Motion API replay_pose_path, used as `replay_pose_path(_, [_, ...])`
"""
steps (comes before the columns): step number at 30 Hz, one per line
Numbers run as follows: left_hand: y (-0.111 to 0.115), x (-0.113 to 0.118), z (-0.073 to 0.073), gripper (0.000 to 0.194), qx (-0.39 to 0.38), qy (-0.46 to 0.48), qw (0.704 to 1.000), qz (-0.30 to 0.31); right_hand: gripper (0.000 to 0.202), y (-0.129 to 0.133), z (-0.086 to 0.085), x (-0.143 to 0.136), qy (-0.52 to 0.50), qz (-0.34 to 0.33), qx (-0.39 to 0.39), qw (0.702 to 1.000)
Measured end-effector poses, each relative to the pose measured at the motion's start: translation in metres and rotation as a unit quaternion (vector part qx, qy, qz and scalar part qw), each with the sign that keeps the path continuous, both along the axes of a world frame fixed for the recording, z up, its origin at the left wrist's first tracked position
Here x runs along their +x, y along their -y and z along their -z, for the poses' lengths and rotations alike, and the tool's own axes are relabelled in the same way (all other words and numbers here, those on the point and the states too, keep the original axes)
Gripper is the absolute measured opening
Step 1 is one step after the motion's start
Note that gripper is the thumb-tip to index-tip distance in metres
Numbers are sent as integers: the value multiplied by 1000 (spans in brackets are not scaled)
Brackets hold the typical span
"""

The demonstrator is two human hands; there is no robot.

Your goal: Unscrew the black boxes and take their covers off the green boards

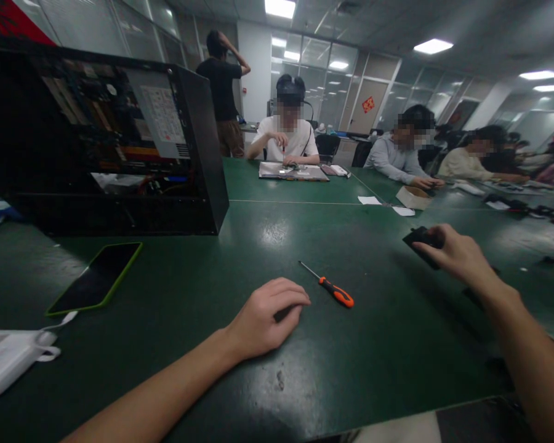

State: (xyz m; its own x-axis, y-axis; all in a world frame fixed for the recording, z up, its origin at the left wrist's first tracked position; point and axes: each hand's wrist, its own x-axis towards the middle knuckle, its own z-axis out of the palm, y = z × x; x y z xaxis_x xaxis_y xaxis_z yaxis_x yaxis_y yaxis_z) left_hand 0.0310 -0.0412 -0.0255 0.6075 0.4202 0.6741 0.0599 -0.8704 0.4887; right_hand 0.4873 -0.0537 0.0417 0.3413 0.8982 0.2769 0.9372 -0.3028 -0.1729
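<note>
My left hand (270, 314) rests on the green table with its fingers loosely bent and the thumb apart from them; nothing shows in it. Just beyond its fingertips lies a screwdriver (336, 291) with an orange and black handle, its shaft pointing away to the left. Off to the right, my right hand (457, 255) is closed round a black flat part (418, 243), held a little above the tabletop. The fingers cover some of that part, and its exact kind cannot be made out.
An open black computer case (203, 141) stands at the left. Before it lie a green-edged phone (96, 280) and a white device (13, 357) with a cable. Across the table (277, 231), a person (286, 138) works on a flat panel (305, 174). An open box (413, 197) sits farther right.
</note>
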Motion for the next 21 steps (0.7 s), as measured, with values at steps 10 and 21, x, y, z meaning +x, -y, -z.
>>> replay_pose_path(10, [-7, -3, -6, 53, -125, -26, 986, -105, 21, 1, 3, -216, -87, -517, -64, 849])
replay_pose_path(21, [-17, -5, -4, 36, -161, -119, 975, -101, 32, -2, 26, -206, -98, -509, -85, 851])
